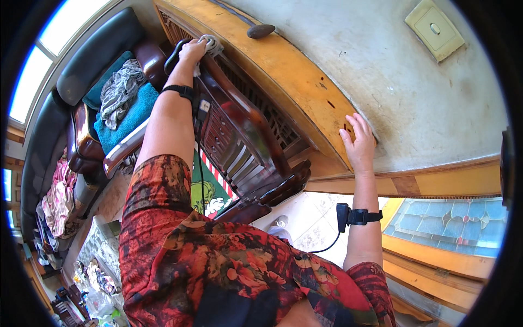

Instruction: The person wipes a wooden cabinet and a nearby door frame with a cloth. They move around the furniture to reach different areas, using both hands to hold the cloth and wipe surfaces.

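Observation:
My left hand (193,50), at the far end of an outstretched arm, grips a pale grey cloth (213,45). The cloth lies against the top of a dark, glossy wooden chair (241,102) with a slatted back. Its curved rail runs from that hand toward my body. On the other side, my right hand (360,141) has its fingers apart and holds nothing. It is over the end of a yellow wooden ledge (302,90), beside the stained wall (392,94); whether it touches either is unclear.
A dark stone-like object (260,31) rests on the ledge, under a wall switch (434,30). At left stands a wooden armchair with a teal towel (130,118) and a crumpled grey garment (121,92). A stained-glass panel (449,225) is at lower right. Below the chair lies a green patterned mat (208,192).

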`<state>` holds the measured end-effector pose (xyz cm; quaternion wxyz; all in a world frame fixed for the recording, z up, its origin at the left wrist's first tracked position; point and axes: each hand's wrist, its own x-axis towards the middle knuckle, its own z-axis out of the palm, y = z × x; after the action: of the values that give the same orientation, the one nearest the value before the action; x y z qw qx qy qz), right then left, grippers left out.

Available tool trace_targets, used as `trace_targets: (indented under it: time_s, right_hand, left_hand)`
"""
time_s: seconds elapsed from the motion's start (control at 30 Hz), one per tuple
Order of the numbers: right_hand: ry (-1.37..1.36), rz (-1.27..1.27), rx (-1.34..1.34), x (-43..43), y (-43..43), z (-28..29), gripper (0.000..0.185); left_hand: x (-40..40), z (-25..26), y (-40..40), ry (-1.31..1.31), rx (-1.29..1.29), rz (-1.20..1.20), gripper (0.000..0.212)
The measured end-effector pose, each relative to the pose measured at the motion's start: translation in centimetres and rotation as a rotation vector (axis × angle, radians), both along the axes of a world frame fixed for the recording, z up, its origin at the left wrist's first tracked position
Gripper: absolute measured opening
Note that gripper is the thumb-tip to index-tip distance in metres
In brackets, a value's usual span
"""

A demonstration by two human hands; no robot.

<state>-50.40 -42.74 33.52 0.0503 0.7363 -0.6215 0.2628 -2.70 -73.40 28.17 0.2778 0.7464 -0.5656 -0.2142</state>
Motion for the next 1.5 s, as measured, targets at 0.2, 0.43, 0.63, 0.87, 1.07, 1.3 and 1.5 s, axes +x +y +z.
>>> trace_targets:
  time_s: [0.2, 0.43, 0.63, 0.87, 1.07, 1.3, 1.5]
  right_hand:
    - [-0.023, -0.006, -0.027, 0.0, 0.1, 0.0, 0.037]
    - [-0.036, 0.014, -0.081, -0.2, -0.4, -0.6, 0.034]
    - [0.015, 0.008, -0.081, 0.0, -0.5, -0.4, 0.034]
    - [0.030, 0.036, -0.122, -0.2, -0.5, -0.7, 0.033]
    - [0.037, 0.035, -0.137, -0.4, -0.7, -1.0, 0.034]
    - [0.073, 0.033, -0.157, -0.3, -0.4, -1.2, 0.035]
    - [0.061, 0.132, -0.167, -0.6, -0.3, -1.0, 0.032]
  left_hand:
    - [0.1, 1.2, -0.8, -0.119, 0.103, -0.150, 0.050]
    - [-0.3, 0.9, 2.5, -0.042, -0.193, -0.227, 0.047]
    - [-4.4, 0.5, 7.9, -0.291, -0.525, -0.215, 0.040]
    - [-11.0, -1.2, 19.0, -0.139, -0.720, -0.342, 0.038]
    - [-13.3, -0.7, 23.9, -0.013, -0.760, -0.468, 0.043]
    - [-18.9, 1.0, 32.5, -0.243, -0.745, -0.795, 0.045]
    - [-19.7, 0.4, 35.5, -0.235, -0.671, -0.893, 0.050]
